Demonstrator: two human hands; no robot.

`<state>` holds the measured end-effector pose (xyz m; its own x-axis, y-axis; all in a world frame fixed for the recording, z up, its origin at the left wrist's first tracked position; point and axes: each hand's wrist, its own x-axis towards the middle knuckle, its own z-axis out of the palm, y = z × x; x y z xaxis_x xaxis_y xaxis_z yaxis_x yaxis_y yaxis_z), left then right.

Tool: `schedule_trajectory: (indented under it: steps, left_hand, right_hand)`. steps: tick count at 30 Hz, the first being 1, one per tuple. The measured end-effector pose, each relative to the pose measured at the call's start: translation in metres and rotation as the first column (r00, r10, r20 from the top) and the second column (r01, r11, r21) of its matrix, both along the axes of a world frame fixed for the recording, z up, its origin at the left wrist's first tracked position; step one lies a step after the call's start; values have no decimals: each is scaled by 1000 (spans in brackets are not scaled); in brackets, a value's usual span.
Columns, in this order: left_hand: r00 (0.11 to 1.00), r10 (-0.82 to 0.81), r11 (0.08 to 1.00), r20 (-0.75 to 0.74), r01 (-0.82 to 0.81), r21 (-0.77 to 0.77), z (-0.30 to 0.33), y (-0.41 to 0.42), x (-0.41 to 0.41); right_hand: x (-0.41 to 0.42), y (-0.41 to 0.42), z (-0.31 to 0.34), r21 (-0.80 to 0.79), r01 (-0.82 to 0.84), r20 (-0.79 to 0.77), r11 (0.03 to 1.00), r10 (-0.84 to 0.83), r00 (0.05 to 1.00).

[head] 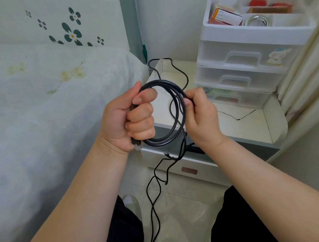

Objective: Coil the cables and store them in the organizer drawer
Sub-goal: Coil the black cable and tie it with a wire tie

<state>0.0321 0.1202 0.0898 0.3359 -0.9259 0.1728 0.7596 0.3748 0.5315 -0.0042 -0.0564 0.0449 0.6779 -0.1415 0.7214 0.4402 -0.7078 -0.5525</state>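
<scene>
Cable (175, 131) loops hung in the air between both hands, in front of the tabletop's (245, 125) near edge. The left hand (129, 120) was clenched around the coil's left side, a clear plug end poking out below the fist. The right hand (200, 115) pinched the coil's upper right. Loose strands trailed over the near edge to the floor between the knees. Another cable (178, 69) lay near the far left corner. The drawer organizer (243, 63) filled the far right corner; the bed (55, 106) pressed close on the left.
</scene>
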Motion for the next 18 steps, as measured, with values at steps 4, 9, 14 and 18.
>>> schedule_trajectory:
  steps: [4, 9, 14, 18]
  left_hand:
    - [994, 88, 995, -59, -90, -33, -6, -15, 2]
    - [908, 418, 908, -15, -417, 29, -4, -33, -8]
    - [747, 659, 751, -91, -659, 28, 1, -28, 4]
    - [679, 734, 678, -9, -733, 59, -3, -28, 13]
  right_hand:
    - [-5, 5, 5, 603, -202, -223, 772, 406, 886]
    - [2, 13, -9, 877, -99, -257, 471, 631, 732]
    - [-17, 40, -61, 447, -144, -679, 883, 440, 588]
    - [-34, 55, -82, 432, -26, -813, 901, 402, 420]
